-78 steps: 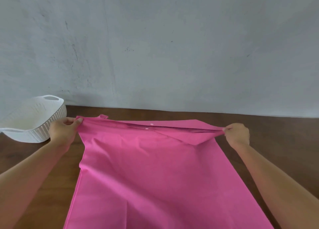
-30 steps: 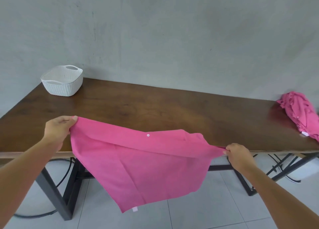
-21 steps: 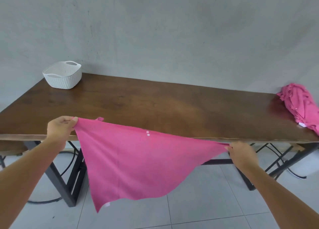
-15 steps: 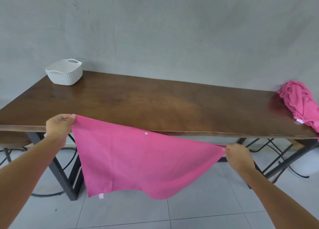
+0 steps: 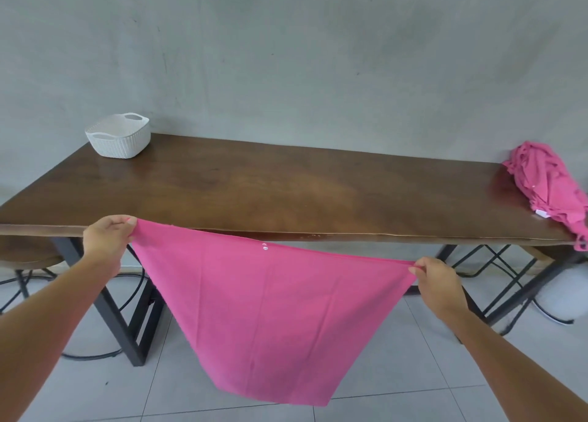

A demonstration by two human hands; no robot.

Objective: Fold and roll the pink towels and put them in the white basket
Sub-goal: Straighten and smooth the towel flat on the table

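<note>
1. Lifted off the table (image 5: pixel 286 192) since 2.6 s ago and hanging smoother than half a second back: pink towel (image 5: pixel 270 319), stretched in the air before the near table edge, lower part drooping toward the tiled floor.
2. Far left corner of the table: white basket (image 5: pixel 119 140), upright, well apart from the towel.
3. Left hand (image 5: pixel 108 238): fingers curled, pinching the towel's upper left corner at table-edge height.
4. Near the middle of the top hem: small white snap (image 5: pixel 264 247).
5. Right hand (image 5: pixel 436 281): thumb and fingertips pinched on the upper right corner, lower than the left.
6. Right end of the table: heap of pink towels (image 5: pixel 547 186), one end draping over the edge.
</note>
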